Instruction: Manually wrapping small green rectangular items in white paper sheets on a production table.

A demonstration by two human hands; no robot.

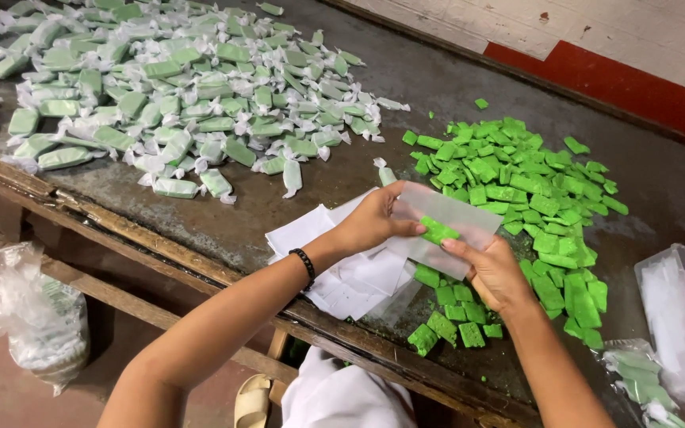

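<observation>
Centre frame: left hand (374, 220) and right hand (491, 271) are pinching a clear wrapper sheet (447, 228) around one green block (440, 231), bare pile (517, 198) lying right, wrapped pieces (176, 87) upper left on the table (295, 198)

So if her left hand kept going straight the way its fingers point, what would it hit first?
Probably the green piece in the clear wrapper that the left hand already pinches; beyond it, the pile of unwrapped green pieces. Depth is hard to judge.
</observation>
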